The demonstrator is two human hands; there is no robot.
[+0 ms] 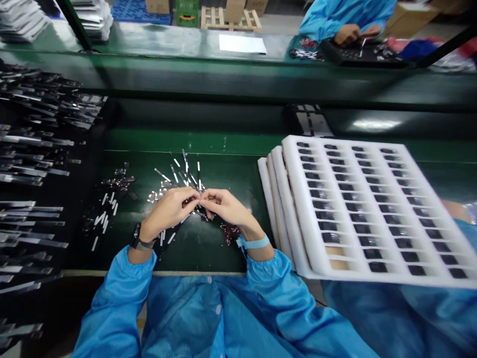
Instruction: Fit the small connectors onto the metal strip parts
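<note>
The left hand (172,211) and the right hand (227,205) are meeting above the green tabletop (208,248), and each grip is pinching closed at the fingertips; what small piece they are holding is too hidden to tell. Thin strips (186,171) are lying around the fingers, and the white foam tray (367,209) is resting to the right.

L hand (171,209) & R hand (228,208) are held tip to tip over thin strips (198,171), fingers pinched; any pc. btwn them is too small to tell. Red bits (230,232) are spread by R wrist, nr. desk's (208,253) front edge. White foam trays (298,204) w/ black pcs. (372,253) are stacked at its R side.
</note>
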